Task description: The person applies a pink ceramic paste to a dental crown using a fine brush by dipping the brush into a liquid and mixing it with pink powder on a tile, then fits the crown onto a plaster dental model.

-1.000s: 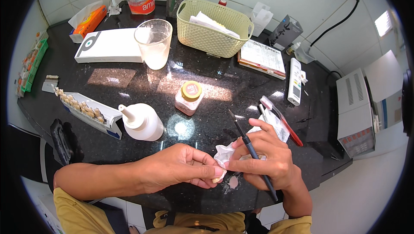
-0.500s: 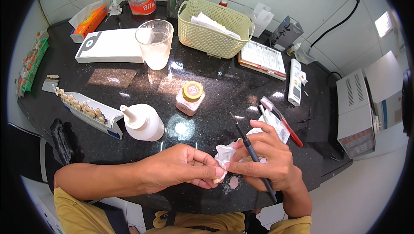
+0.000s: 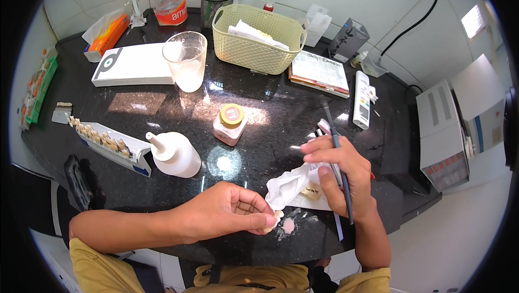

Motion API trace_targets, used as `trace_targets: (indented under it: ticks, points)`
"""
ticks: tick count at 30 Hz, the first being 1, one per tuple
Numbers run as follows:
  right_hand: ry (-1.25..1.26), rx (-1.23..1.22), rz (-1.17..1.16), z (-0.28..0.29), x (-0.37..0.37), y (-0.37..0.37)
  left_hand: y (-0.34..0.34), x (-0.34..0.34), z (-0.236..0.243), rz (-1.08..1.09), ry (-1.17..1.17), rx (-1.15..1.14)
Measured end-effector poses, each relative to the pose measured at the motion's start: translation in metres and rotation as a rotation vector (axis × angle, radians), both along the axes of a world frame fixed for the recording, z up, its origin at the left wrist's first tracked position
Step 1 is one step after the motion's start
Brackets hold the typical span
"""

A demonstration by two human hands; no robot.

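Note:
Low at the front, my left hand [image 3: 230, 209] is closed, pinching a small tooth-coloured piece [image 3: 268, 229] between thumb and fingertips; most of it is hidden. My right hand [image 3: 346, 171] holds a slim dark-handled brush [image 3: 346, 193], its tip pointing away from me, while the thumb and fingers are partly spread. A crumpled white tissue [image 3: 284, 187] lies between the hands. Beside my left fingertips is a pink blob [image 3: 289, 226] with whitish smears around it on the black counter [image 3: 259, 158]. Under my right hand are a small labelled yellowish piece [image 3: 312, 190] and a partly hidden toothbrush [image 3: 324, 125].
A white squeeze bottle [image 3: 178, 155], a jar with a yellow lid [image 3: 231, 125] and a tooth shade guide [image 3: 108, 141] stand left of centre. Behind are a cloudy cup [image 3: 186, 66], a white box [image 3: 135, 66], a pale green basket [image 3: 259, 52], a notebook [image 3: 320, 74] and a white remote-like device [image 3: 361, 101].
My right hand has moved away from my left and up to the right, off the tissue, with the brush turned more upright. The left hand keeps its pinch. More tissue and the yellowish piece now show.

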State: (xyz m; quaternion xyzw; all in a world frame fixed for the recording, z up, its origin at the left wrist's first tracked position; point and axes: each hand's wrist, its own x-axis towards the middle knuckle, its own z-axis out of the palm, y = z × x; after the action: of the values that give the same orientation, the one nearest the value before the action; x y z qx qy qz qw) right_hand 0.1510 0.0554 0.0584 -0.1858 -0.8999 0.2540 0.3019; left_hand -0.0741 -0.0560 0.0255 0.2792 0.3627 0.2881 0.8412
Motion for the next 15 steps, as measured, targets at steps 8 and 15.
trace_targets:
  ticks: [8, 15]
  points:
    - [-0.086, 0.012, -0.164, -0.013, -0.004, 0.002, -0.008, 0.010, -0.001, 0.119, 0.110, 0.330]
    - [0.188, -0.237, -0.370, -0.009, 0.006, 0.003, 0.001, 0.003, -0.007, 0.376, 0.063, 0.400]
